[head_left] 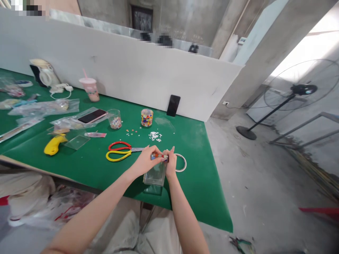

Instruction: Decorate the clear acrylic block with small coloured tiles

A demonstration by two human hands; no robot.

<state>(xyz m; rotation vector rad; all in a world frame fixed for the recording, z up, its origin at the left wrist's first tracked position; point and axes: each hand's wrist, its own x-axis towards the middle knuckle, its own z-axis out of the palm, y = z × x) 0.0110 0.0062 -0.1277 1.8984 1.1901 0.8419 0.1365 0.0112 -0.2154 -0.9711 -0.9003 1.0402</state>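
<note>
A clear rectangular box (155,175) is tilted between my hands near the table's front edge, with a row of small coloured pieces (158,155) along its far edge. My left hand (148,157) is closed, its thumb and fingers pinched at that row; whatever lies between the fingertips is too small to make out. My right hand (171,162) is closed around the box's far right corner. Scissors (119,151) with red and yellow handles lie left of my hands, blades partly behind my left hand. A white ring (181,163) lies just right of my right hand.
Loose white pieces (155,135) lie beyond my hands, near a jar covered in coloured tiles (147,118) and a clear cup of pieces (115,120). A small tube (95,134), yellow-handled tool (55,144), phones and pink tumbler (90,90) stand or lie leftward. A white partition (127,70) bounds the back.
</note>
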